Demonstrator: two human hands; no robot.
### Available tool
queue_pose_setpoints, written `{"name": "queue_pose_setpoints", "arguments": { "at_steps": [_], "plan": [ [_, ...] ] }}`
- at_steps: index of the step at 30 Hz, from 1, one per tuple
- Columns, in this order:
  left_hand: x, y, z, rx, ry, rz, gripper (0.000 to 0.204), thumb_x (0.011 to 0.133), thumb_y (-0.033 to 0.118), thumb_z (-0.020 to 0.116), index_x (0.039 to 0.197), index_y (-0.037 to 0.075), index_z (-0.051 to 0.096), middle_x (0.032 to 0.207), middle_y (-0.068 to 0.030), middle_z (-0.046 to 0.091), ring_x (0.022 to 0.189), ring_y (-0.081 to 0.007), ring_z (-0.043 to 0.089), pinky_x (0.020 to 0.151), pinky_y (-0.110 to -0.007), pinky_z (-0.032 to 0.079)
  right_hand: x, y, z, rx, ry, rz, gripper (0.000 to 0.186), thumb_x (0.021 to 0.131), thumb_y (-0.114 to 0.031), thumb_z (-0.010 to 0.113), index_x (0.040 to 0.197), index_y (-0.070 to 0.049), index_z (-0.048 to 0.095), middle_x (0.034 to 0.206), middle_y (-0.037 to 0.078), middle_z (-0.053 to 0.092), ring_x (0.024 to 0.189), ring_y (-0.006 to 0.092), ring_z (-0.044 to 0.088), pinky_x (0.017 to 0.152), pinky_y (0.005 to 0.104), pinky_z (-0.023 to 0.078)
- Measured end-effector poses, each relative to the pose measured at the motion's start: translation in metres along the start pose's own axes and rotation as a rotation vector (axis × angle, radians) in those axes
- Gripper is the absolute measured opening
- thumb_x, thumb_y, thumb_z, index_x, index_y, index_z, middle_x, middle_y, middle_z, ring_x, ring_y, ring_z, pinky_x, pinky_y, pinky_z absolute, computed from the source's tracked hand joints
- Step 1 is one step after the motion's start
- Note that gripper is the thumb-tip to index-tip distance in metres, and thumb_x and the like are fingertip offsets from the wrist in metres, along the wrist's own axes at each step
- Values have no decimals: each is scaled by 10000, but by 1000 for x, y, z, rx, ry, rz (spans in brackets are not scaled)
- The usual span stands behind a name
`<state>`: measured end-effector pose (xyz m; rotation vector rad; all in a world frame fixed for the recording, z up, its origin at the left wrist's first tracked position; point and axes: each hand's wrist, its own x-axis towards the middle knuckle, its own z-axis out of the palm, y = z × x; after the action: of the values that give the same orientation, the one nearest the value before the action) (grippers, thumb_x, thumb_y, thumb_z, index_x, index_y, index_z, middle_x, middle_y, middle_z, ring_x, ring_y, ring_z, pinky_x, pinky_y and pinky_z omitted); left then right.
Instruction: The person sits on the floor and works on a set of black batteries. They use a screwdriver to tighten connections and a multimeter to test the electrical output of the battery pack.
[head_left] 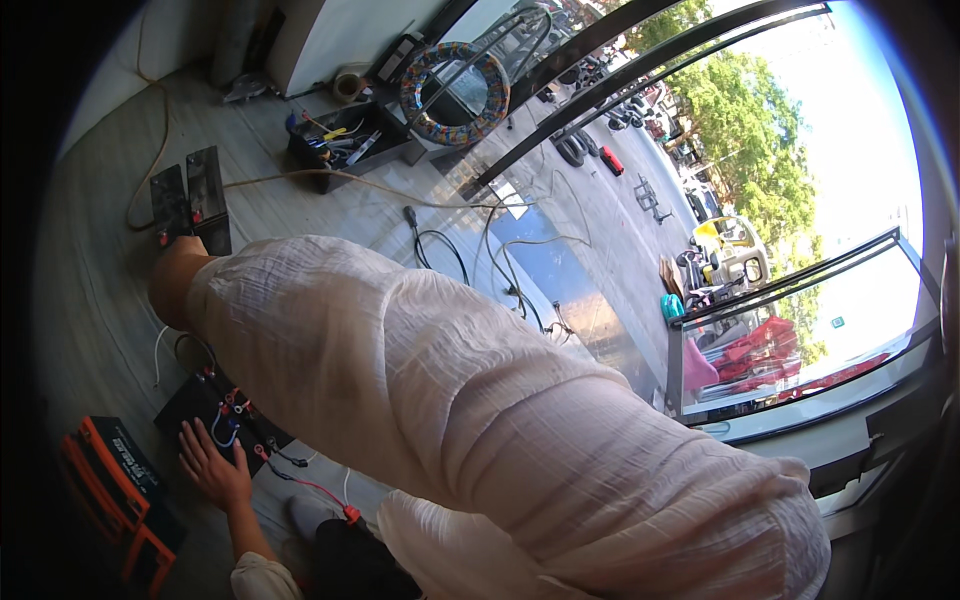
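Observation:
My left hand [212, 465] lies with fingers spread on a black battery block [192, 398], beside red, black and blue wired terminals. My right arm crosses the view in a loose white sleeve. My right hand [180, 275] is at the near end of two upright black batteries [206, 180] with red terminal caps; its fingers are mostly hidden. Black-and-orange units [115, 470] lie left of my left hand. A red cable connector [350, 512] hangs near my shoe.
A black tool tray [330, 165], a coiled hose [420, 105] and a tape roll [349, 88] are at the back. Cables [438, 250] cross the floor. The glass doorway's frame [530, 140] is at right, with scattered parts, tyres [572, 150] and a yellow vehicle [735, 250] outside.

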<state>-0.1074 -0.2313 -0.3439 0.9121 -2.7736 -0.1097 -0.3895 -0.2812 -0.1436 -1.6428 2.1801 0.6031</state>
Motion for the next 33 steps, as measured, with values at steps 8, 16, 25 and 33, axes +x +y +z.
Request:
{"name": "queue_pose_setpoints", "arguments": {
  "at_steps": [8,16,25,33],
  "plan": [
    [0,0,-3,-6,-9,-7,746,868,398,571,1499,128,279,1558,-97,252,1428,-276,261,1163,-464,198,-35,13,-16,-412,71,-386,291,815,-338,679,1029,-145,724,1061,86,696,983,277,669,760,413,538],
    [-1,9,0,20,4,-10,739,874,405,560,1502,139,276,1559,-94,253,1426,-277,270,1159,-462,212,-81,21,4,511,396,-22,340,864,-376,642,1052,-97,692,979,122,696,957,298,667,772,403,538],
    [8,-11,-26,9,-81,-49,729,857,402,596,1476,134,320,1533,-108,296,1402,-292,303,1141,-480,239,-50,12,3,402,523,-143,293,857,-313,612,1048,-96,659,928,149,650,963,319,650,770,437,538],
    [10,26,-6,-151,-46,21,729,829,409,628,1443,104,380,1476,-163,375,1353,-343,362,1079,-515,308,-59,23,-3,305,190,96,349,862,-436,586,1001,-143,715,898,97,712,852,267,697,741,411,548]
  ]
}}
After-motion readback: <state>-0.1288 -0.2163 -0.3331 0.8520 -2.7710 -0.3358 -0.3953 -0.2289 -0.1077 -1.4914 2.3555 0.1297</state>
